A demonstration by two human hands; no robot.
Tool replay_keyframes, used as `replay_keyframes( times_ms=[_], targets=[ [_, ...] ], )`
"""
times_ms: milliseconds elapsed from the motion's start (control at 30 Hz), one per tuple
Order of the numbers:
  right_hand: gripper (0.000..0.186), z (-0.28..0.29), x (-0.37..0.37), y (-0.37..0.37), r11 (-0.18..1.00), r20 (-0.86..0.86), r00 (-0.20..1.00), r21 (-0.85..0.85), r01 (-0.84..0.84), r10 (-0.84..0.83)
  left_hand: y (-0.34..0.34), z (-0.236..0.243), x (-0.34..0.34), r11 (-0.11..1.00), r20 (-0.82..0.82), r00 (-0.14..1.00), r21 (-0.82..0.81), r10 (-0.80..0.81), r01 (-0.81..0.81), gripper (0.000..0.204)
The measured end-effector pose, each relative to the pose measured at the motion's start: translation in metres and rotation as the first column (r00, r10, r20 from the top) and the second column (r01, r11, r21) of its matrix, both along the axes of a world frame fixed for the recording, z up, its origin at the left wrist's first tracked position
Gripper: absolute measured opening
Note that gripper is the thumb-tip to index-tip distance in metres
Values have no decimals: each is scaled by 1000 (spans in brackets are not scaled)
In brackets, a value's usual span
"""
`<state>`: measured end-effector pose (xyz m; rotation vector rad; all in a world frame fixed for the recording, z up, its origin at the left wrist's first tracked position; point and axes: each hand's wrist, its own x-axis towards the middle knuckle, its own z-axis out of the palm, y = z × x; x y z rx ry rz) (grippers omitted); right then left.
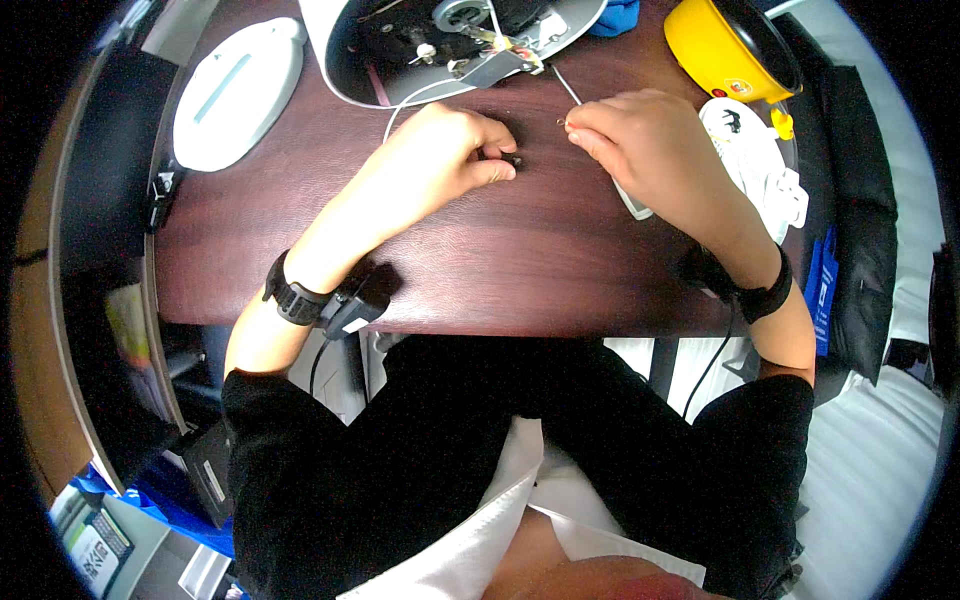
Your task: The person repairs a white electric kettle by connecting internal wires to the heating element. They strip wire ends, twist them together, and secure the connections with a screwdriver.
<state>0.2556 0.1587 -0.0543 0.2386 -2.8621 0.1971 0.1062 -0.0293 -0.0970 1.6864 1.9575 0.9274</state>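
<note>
My left hand pinches a small dark piece between thumb and forefinger, just above the brown table; its kind is too small to tell. To the right, my right hand has thumb and fingers pressed together, with a tiny thing at the tips that I cannot make out. A thin metal shaft and a pale handle end show on either side of this hand, like a screwdriver partly hidden by it. Beyond both hands lies an opened white appliance housing, its wires and inner parts exposed.
A white oval cover lies at the far left of the table. At the right stand a yellow pot and a white round part with a plug. A blue cloth-like thing sits behind the housing.
</note>
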Motion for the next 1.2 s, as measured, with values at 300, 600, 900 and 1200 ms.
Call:
replay_keyframes(
  times_ms=[300, 600, 900, 1200],
  targets=[
    [19, 6, 17, -17, 972, -14, 995, -217, 95, -100, 11, 0, 6, 997, -214, 974, -41, -78, 71, 14],
    [18, 5, 17, -4, 912, 22, 987, -379, 155, -159, 20, 3, 0, 996, 49, 997, -69, -53, 57, 15],
    [16, 17, -1, -7, 788, 92, 976, -577, 215, -200, 10, 7, -33, 987, 973, 173, 158, -153, -14, 19],
    [17, 6, -15, -22, 876, -1, 981, -450, 175, -196, 14, 2, -9, 965, 928, 358, 183, -105, -189, 14]
  ],
)
